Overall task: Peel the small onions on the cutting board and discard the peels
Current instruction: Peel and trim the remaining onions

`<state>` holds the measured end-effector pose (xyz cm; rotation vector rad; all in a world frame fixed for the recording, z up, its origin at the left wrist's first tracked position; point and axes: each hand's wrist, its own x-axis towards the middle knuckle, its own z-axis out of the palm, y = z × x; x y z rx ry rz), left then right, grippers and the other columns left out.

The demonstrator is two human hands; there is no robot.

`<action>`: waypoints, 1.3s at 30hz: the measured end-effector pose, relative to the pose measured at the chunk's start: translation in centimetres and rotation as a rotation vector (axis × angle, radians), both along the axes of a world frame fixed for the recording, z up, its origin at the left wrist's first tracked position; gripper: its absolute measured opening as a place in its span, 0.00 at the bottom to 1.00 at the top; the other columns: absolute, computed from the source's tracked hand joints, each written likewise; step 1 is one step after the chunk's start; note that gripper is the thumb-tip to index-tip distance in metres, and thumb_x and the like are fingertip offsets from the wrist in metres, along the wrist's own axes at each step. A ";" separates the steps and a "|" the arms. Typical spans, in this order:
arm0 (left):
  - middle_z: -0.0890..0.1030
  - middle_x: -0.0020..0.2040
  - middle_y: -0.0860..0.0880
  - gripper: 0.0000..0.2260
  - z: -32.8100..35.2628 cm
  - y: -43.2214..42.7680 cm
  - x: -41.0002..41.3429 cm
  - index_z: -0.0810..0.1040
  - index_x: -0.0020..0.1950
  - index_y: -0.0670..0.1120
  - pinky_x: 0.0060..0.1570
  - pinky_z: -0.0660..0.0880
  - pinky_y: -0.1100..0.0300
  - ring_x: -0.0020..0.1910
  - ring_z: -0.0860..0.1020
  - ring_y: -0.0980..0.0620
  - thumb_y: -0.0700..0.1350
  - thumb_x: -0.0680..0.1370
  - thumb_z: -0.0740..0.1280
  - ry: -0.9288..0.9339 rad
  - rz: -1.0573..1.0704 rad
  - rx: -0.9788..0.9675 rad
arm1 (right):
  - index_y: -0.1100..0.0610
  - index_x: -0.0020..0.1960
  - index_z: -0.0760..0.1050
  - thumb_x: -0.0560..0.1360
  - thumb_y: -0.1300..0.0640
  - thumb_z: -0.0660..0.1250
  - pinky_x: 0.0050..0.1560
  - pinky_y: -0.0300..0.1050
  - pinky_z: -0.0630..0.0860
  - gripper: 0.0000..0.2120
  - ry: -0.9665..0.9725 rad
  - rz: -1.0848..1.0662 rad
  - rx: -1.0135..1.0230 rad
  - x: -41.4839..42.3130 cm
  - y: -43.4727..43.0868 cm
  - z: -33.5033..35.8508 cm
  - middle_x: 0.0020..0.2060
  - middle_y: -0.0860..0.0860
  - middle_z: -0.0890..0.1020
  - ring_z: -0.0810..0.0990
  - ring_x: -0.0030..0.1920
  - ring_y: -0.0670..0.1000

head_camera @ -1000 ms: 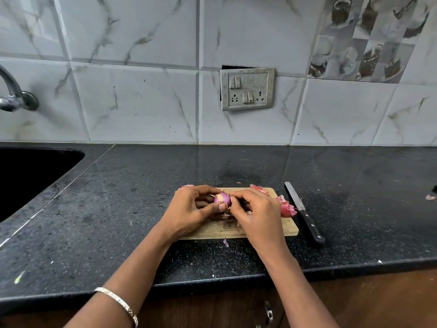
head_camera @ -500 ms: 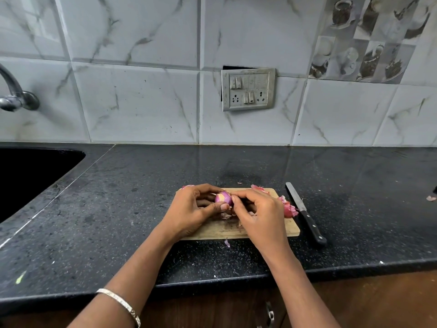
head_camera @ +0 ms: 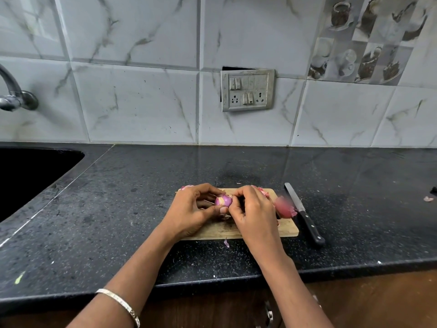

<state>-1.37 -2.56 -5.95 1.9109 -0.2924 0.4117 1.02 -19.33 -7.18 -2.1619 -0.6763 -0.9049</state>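
Note:
A small purple onion (head_camera: 224,200), partly peeled, is held just above the wooden cutting board (head_camera: 287,229). My left hand (head_camera: 192,213) grips it from the left, thumb under it. From the right, my right hand (head_camera: 251,213) pinches at its skin with fingertips. A blurred pink onion or peel piece (head_camera: 285,207) lies at the board's right edge. More pink peel (head_camera: 263,191) shows at the board's far edge behind my right hand. The middle of the board is hidden by my hands.
A black-handled knife (head_camera: 305,215) lies on the dark counter just right of the board. A peel scrap (head_camera: 226,243) sits in front of the board, another scrap (head_camera: 428,199) at far right. The sink (head_camera: 26,176) and tap (head_camera: 14,95) are at left.
Both hands stay on the onion with only slight finger shifts. The pink piece at the board's right edge now looks blurred, as if moving.

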 end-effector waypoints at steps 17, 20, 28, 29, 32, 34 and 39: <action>0.84 0.53 0.47 0.15 -0.5 0.5 0.5 0.80 0.57 0.44 0.57 0.79 0.60 0.53 0.83 0.53 0.33 0.73 0.75 0.020 -0.086 -0.117 | 0.57 0.49 0.80 0.75 0.64 0.71 0.43 0.32 0.72 0.05 0.103 -0.071 0.120 0.2 -0.8 0.4 0.41 0.45 0.80 0.79 0.42 0.45; 0.83 0.55 0.49 0.16 -0.5 0.6 0.4 0.79 0.59 0.46 0.59 0.78 0.60 0.54 0.83 0.54 0.33 0.74 0.74 0.008 -0.090 -0.070 | 0.56 0.46 0.81 0.73 0.63 0.74 0.41 0.38 0.78 0.04 0.066 -0.031 0.147 -0.2 -0.8 0.6 0.39 0.44 0.82 0.81 0.39 0.43; 0.83 0.58 0.49 0.18 -0.1 0.6 0.1 0.80 0.61 0.48 0.54 0.80 0.62 0.54 0.85 0.51 0.29 0.76 0.70 0.003 -0.089 -0.027 | 0.54 0.45 0.78 0.73 0.61 0.74 0.40 0.42 0.77 0.05 0.036 0.050 0.116 -0.2 -0.7 0.7 0.38 0.43 0.81 0.80 0.40 0.42; 0.84 0.57 0.50 0.18 -0.1 0.6 0.1 0.81 0.61 0.48 0.55 0.80 0.60 0.54 0.84 0.50 0.29 0.76 0.70 0.007 -0.094 -0.030 | 0.54 0.46 0.80 0.73 0.61 0.74 0.41 0.41 0.77 0.05 0.021 0.080 0.106 -0.3 -0.6 0.8 0.40 0.43 0.81 0.80 0.41 0.42; 0.85 0.56 0.53 0.18 -0.2 0.6 0.2 0.81 0.61 0.50 0.57 0.81 0.57 0.54 0.84 0.50 0.31 0.76 0.71 -0.001 -0.102 -0.019 | 0.55 0.50 0.84 0.74 0.59 0.75 0.45 0.34 0.76 0.05 0.003 0.138 0.089 -0.4 -0.6 0.8 0.43 0.43 0.84 0.81 0.44 0.41; 0.85 0.57 0.54 0.18 -0.2 0.6 0.2 0.81 0.62 0.50 0.58 0.80 0.58 0.54 0.84 0.52 0.31 0.77 0.71 -0.008 -0.101 0.006 | 0.54 0.50 0.85 0.75 0.58 0.75 0.51 0.27 0.72 0.05 0.018 0.147 0.087 -0.2 -0.7 0.8 0.44 0.44 0.86 0.82 0.46 0.40; 0.85 0.57 0.52 0.17 -0.2 0.6 0.4 0.82 0.63 0.46 0.57 0.78 0.63 0.55 0.83 0.54 0.36 0.75 0.75 -0.044 -0.080 0.055 | 0.54 0.48 0.86 0.74 0.60 0.76 0.56 0.21 0.65 0.03 0.033 0.158 0.100 -0.1 -0.8 0.6 0.43 0.43 0.86 0.82 0.45 0.39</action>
